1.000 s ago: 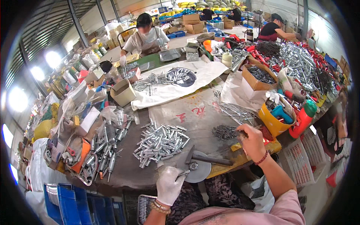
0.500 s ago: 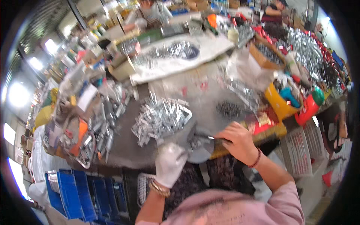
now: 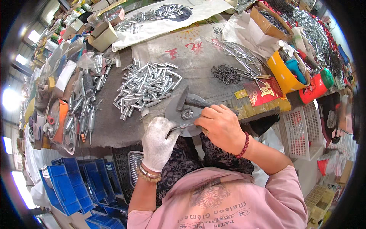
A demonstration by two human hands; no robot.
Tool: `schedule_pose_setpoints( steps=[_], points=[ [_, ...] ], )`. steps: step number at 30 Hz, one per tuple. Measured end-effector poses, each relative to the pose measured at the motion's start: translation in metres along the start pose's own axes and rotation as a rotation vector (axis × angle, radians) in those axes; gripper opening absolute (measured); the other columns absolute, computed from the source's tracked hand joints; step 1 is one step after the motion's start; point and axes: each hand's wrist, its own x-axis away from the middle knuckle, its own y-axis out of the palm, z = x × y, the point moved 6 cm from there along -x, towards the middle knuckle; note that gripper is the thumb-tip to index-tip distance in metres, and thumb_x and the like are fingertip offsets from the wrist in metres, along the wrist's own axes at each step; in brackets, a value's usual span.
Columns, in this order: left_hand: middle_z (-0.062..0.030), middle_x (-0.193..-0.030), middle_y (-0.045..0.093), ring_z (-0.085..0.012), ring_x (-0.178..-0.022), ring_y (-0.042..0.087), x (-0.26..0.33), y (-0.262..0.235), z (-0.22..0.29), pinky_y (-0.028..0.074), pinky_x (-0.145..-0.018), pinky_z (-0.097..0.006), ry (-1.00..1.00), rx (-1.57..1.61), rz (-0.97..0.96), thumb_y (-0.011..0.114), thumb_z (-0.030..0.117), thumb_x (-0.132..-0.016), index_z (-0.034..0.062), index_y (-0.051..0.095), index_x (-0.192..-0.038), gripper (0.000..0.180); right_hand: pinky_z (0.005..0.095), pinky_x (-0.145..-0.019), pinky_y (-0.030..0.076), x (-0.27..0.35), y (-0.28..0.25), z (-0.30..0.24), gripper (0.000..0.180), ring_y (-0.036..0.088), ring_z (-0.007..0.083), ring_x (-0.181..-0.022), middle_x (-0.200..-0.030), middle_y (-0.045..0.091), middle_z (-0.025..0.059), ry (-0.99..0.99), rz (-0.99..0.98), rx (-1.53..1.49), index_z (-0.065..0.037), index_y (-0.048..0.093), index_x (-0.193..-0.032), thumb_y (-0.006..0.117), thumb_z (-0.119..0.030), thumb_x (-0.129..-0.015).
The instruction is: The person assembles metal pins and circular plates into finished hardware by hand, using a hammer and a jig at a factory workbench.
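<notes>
My left hand (image 3: 160, 142), in a white glove, pinches a small silver metal tube (image 3: 186, 125) between thumb and fingers. My bare right hand (image 3: 222, 126) is closed, with its fingertips at the tube's other end. Both hands are over the near edge of a round grey metal plate (image 3: 173, 108). A dark hammer (image 3: 183, 98) lies across this plate, its handle running behind my right fingers; whether the hand also grips it is hidden. A round metal stub (image 3: 187, 114) stands on the plate. Beyond my left hand is a heap of silver tubes (image 3: 146, 86).
Dark small pins (image 3: 226, 74) and long thin rods (image 3: 244, 57) lie at the right. A red packet (image 3: 263, 91) and a cut yellow container (image 3: 280, 72) are nearby. Assorted metal parts (image 3: 85, 95) crowd the left. Blue bins (image 3: 66, 187) stand below the table edge.
The hammer, held by its handle in my right hand before, now lies on the plate. My right hand has moved left to meet my left hand at the tube. The view has tilted downward.
</notes>
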Motion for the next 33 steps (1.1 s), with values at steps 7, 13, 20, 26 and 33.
schedule_pose_setpoints(
  steps=[7,13,20,26,33],
  points=[
    [-0.0119,-0.096,0.070,-0.0326,-0.094,0.069,0.003,0.002,-0.004,0.055,-0.086,-0.042,-0.039,0.061,0.019,0.085,0.003,-0.082,0.0040,0.077,-0.097,0.017,0.0413,-0.086,0.052,-0.002,0.003,0.005,0.022,0.065,0.0266,-0.096,-0.096,0.065,0.0023,0.015,-0.035,-0.016,-0.014,0.079,-0.095,0.081,-0.007,-0.075],
    [-0.0116,-0.094,0.069,-0.0320,-0.093,0.069,0.001,0.001,-0.006,0.055,-0.084,-0.041,-0.077,0.105,0.005,0.086,0.001,-0.082,0.0030,0.077,-0.096,0.016,0.0410,-0.086,0.052,-0.007,0.006,0.012,0.011,0.064,0.0268,-0.096,-0.093,0.064,0.0032,0.016,-0.007,-0.094,-0.013,0.077,-0.091,0.075,-0.007,-0.082],
    [-0.0137,-0.095,0.065,-0.0320,-0.093,0.066,-0.001,0.007,-0.003,0.053,-0.085,-0.041,-0.009,0.116,-0.003,0.085,-0.001,-0.079,0.0015,0.072,-0.092,0.019,0.0419,-0.088,0.052,-0.006,0.012,0.018,0.019,0.066,0.0270,-0.098,-0.095,0.065,0.0023,0.033,-0.013,-0.114,-0.015,0.079,-0.091,0.081,-0.006,-0.074],
    [-0.0125,-0.091,0.066,-0.0328,-0.091,0.066,0.001,0.006,-0.004,0.053,-0.084,-0.042,-0.015,0.084,0.004,0.085,-0.002,-0.078,0.0023,0.074,-0.090,0.017,0.0440,-0.088,0.053,-0.008,0.011,0.013,0.011,0.066,0.0297,-0.101,-0.098,0.065,0.0067,0.000,0.026,-0.149,-0.014,0.080,-0.092,0.076,-0.011,-0.081],
    [-0.0126,-0.095,0.067,-0.0327,-0.093,0.068,0.006,0.005,-0.007,0.054,-0.085,-0.042,-0.058,0.082,0.013,0.087,-0.002,-0.078,0.0019,0.074,-0.091,0.018,0.0469,-0.087,0.059,0.016,-0.051,0.097,0.019,0.070,0.0359,-0.100,-0.097,0.068,0.0112,0.397,0.180,0.146,-0.009,0.077,-0.098,0.081,-0.007,-0.080]
  ],
)
